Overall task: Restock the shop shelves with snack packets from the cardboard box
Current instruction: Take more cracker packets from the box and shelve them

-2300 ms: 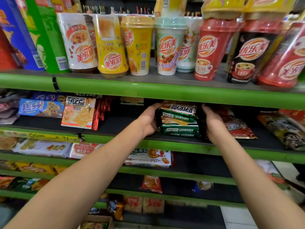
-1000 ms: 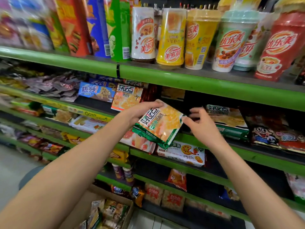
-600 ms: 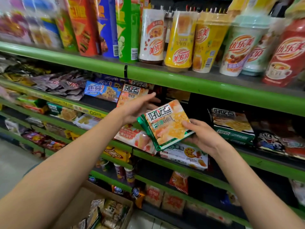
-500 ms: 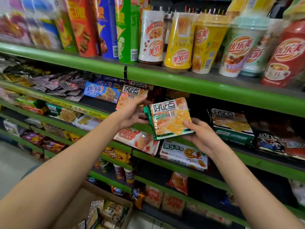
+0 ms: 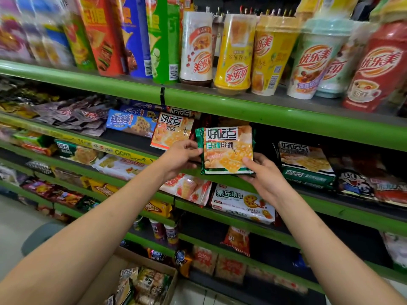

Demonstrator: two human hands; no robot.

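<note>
A green-edged biscuit packet (image 5: 228, 148) stands upright at the front of the second green shelf (image 5: 308, 119). My left hand (image 5: 179, 158) pinches its left edge. My right hand (image 5: 262, 175) holds its lower right corner, thumb on the front. An orange packet of the same brand (image 5: 171, 130) leans just to its left, and a stack of matching green packets (image 5: 306, 164) lies to its right. The cardboard box (image 5: 141, 280) sits on the floor at bottom centre, open, with several snack packets inside.
Tall drink cups (image 5: 233, 51) and crisp tubes (image 5: 134, 36) line the top shelf. Lower green shelves hold more packets, such as a white fruit biscuit pack (image 5: 242, 203). A grey stool (image 5: 41, 236) stands at lower left on the pale floor.
Both hands turned the green packet from tilted to upright and moved it up and back onto the shelf edge beside the orange packet. The camera view shifted slightly.
</note>
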